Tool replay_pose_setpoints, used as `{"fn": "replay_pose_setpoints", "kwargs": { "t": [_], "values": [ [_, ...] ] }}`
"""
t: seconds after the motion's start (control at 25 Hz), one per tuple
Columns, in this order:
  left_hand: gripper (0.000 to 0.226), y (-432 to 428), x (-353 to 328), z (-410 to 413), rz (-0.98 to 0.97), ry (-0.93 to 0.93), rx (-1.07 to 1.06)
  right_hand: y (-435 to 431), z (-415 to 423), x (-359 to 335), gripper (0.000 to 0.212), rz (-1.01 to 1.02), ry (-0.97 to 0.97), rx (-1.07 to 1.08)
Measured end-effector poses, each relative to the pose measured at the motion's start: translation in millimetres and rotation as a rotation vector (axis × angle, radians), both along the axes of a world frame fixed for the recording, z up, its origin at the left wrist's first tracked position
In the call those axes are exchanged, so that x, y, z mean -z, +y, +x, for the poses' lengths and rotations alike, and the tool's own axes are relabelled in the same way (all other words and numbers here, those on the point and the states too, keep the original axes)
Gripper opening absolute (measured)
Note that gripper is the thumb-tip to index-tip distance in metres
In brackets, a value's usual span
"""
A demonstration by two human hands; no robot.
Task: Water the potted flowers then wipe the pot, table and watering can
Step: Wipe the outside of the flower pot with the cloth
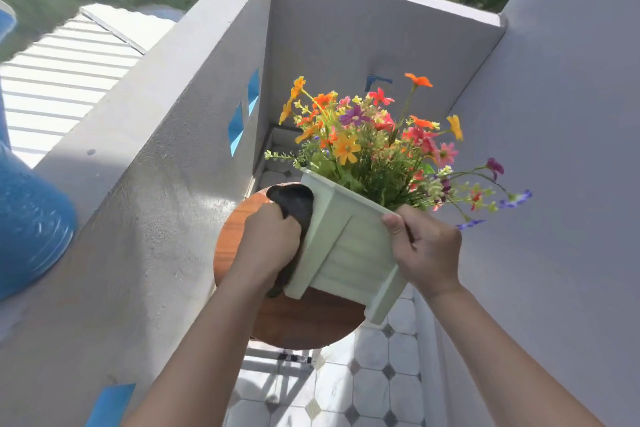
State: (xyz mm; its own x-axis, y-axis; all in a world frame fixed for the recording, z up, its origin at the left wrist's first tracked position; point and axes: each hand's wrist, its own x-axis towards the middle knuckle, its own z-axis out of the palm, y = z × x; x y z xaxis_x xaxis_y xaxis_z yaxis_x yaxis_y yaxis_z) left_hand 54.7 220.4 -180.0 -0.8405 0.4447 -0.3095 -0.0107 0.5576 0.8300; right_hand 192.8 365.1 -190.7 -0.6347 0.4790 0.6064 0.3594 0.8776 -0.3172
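1. pot (349,253): pale green square plastic planter, tilted toward the right, its low corner hanging past the edge of the round wooden counter (311,322). looks lifted or rocked on one edge; can't tell which corner bears the load.
2. handling guess: thin moulded plastic, light, stiff enough to grip by the rim, smooth and likely slick if wet. the flared rim and corner ribs are the best places to hold.
3. right hand (427,250): fingers clamped on the pot's right rim corner, thumb on the outer face, holding the tilt.
4. left hand (268,243): fingers closed around a dark cloth (294,204), pressing it against the pot's left wall. reads as the pot-wiping step.
5. contents: flowers (374,146), a dense mixed bunch in orange, red, pink, purple and yellow, on long thin stems that lean right of the pot with the tilt. soil or water level is hidden by foliage.
6. risk: top-heavy bunch plus tilt could spill the contents or let the pot slip off the counter.
7. watering can: not identifiable. a blue object (31,218) sits on the ledge far left of the pot, unclear what.
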Motion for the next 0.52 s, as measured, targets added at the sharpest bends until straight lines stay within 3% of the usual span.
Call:
{"fn": "replay_pose_setpoints", "kwargs": {
  "t": [0.08,0.16,0.24,0.36,0.52],
  "values": [
    [0.029,-4,-16,2,0.079,-0.008,-0.013,-1,-2,-2,0.059,0.022,-0.019,-0.007],
    [0.039,-5,-30,14,0.153,0.123,0.025,2,-3,-3,0.056,-0.004,-0.03,0.013],
    [0.009,-9,-22,33,0.228,0.339,0.11,4,0,-4,0.05,-0.037,-0.041,0.037],
    [0.075,-27,14,55,0.114,0.539,0.232,8,1,-3,0.046,-0.059,-0.056,0.056],
    [0.082,-37,20,61,0.072,0.5,0.171,10,-1,-7,0.042,-0.109,-0.046,0.069]
  ]
}}
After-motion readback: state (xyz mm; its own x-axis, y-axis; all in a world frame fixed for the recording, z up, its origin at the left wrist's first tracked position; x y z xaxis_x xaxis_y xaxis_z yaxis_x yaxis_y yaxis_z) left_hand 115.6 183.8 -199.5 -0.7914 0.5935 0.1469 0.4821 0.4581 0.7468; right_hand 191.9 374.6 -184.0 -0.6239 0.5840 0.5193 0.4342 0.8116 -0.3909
